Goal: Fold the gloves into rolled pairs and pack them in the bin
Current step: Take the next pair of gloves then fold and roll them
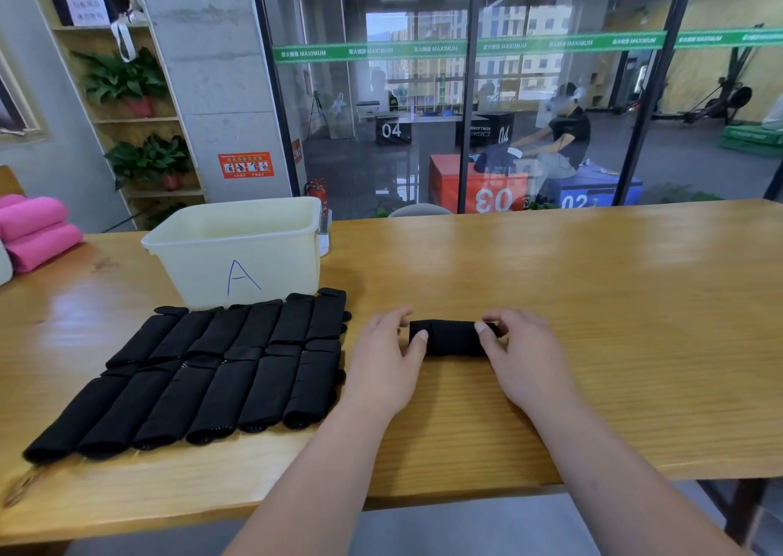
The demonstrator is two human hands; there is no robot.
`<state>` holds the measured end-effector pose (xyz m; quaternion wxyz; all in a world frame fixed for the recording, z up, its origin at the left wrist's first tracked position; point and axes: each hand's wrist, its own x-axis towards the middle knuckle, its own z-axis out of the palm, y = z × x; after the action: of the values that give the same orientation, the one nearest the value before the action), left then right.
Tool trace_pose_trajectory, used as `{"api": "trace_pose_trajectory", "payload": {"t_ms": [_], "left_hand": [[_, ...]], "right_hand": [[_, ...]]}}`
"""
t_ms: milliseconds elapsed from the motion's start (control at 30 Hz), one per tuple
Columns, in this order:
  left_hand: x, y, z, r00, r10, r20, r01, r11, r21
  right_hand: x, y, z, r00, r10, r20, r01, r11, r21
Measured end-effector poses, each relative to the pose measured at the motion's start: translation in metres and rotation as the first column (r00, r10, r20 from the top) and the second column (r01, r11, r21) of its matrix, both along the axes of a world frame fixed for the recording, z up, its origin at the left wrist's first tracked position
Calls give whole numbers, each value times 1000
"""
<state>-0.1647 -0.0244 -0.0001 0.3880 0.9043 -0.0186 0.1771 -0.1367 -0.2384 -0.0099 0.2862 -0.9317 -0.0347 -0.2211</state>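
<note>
Left hand [383, 360], right hand [522, 356]: glove roll [451, 338] between.

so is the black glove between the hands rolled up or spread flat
Rolled up: the glove is a short thick cylinder on the table, left hand and right hand pinching its ends.

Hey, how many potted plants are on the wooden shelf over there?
2 clearly: the upper plant, and the lower plant one shelf down. Leaves lower still, partly behind the bin, may be a third.
</note>
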Motion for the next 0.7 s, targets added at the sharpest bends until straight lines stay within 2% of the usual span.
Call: {"api": "trace_pose_trajectory", "payload": {"t_ms": [200,300,367,433,500,600,700], "left_hand": [[-4,-10,1,974,-74,215,-8,934,357],[-5,-14,-3,971,-133,197,26,884,467],[-3,-16,-7,985,-129,119,50,857,513],[0,-16,-11,992,-124,27,91,841,533],[2,-15,-14,992,-127,-24,119,824,553],[4,-15,-15,988,-135,-75,153,820,552],[4,-16,-14,983,-143,-117,184,820,543]], "right_hand": [[1,6,-4,979,-182,92,197,960,-199],[2,8,-3,969,-230,88,245,931,-271],[4,7,-3,967,-234,103,254,920,-299],[4,7,-4,975,-178,130,211,924,-319],[2,8,-2,991,-61,117,98,934,-344],[-1,12,-1,988,148,-50,-156,911,-381],[2,11,-3,956,198,-216,-269,887,-376]]}}
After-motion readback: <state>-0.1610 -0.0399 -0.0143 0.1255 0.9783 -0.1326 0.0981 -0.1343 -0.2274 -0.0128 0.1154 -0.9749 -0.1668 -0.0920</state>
